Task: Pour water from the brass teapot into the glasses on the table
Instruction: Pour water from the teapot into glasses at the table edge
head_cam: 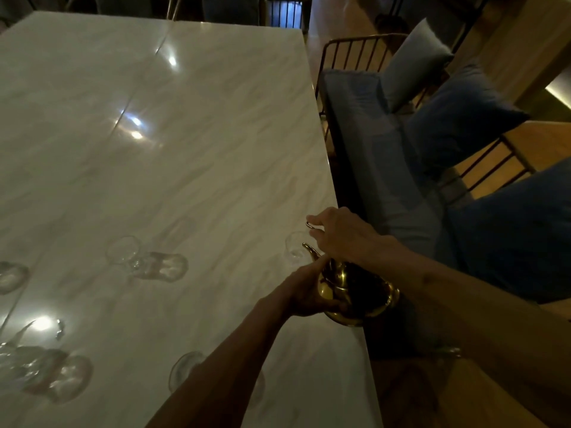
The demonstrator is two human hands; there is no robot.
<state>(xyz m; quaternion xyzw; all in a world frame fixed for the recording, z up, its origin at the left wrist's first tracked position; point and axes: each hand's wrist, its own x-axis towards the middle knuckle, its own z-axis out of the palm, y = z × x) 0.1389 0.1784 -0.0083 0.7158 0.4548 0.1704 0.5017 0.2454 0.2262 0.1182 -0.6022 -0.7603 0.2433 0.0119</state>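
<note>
The brass teapot point(355, 304) is held over the table's right edge, its curved spout pointing up and left toward a small clear glass point(293, 253). My left hand point(306, 291) wraps the pot's body from the left. My right hand point(340, 233) is just above the spout and pinches a small metal piece point(309, 224); I cannot tell whether it is the lid. The pot's top looks dark and open. More clear glasses stand at mid-table point(123, 251), far left point(9, 276), lower left point(34, 366), and one point(185, 369) partly behind my left forearm.
The white marble table point(185, 134) is glossy with lamp reflections; its right edge runs diagonally past the teapot. Right of it stands a metal-framed bench point(364, 47) with a blue seat cushion point(370, 143) and blue pillows point(457, 118). Wooden floor lies beyond.
</note>
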